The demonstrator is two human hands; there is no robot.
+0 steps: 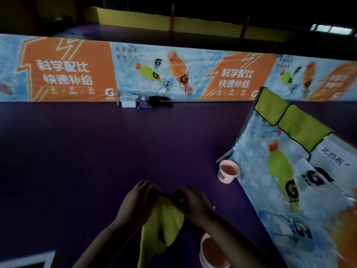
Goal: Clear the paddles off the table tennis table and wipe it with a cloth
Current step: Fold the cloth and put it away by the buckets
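Gripping the yellow-green cloth by its upper edge, we keep our left hand and right hand close together, the fingers of both curled and pinching the fabric. It hangs in loose folds between our forearms, above the purple floor. Just under our right forearm we see a pink bucket, reddish inside. Farther off to the right a second pink bucket stands on the floor just beside the foot of a printed barrier that slants away from us. Over its top edge hang two draped cloths, side by side, the same yellow-green. Beyond, a long row of barriers in orange and pale blue crosses our view, with a white box, a purple item and a dark bundle at its foot.
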